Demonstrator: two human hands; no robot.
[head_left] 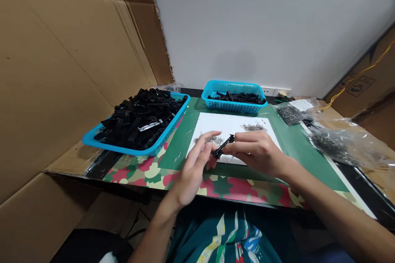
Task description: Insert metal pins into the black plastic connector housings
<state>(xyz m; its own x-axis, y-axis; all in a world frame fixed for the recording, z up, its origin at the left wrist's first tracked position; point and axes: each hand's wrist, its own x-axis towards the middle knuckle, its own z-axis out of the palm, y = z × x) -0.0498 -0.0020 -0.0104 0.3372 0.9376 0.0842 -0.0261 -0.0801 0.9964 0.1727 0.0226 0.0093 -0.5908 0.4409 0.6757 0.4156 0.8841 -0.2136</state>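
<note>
A slim black plastic part (224,146) is held slantwise between my two hands, above the white sheet (212,120). My left hand (195,160) has its lower end near the thumb and fingers, with the index finger stretched out beyond it. My right hand (257,148) pinches the upper end with bent fingers. A thin metal rod (230,159) sticks out below the right fingers; its other end is hidden by them. Small metal pieces lie in one pile (200,137) behind my left fingers and in another pile (253,127) beyond my right hand.
A blue basket (168,137) heaped with black plastic parts stands at the left. Another blue basket (233,108) with black parts sits at the back. Clear bags (290,115) of small metal pieces lie to the right. Cardboard (77,49) walls off the left side.
</note>
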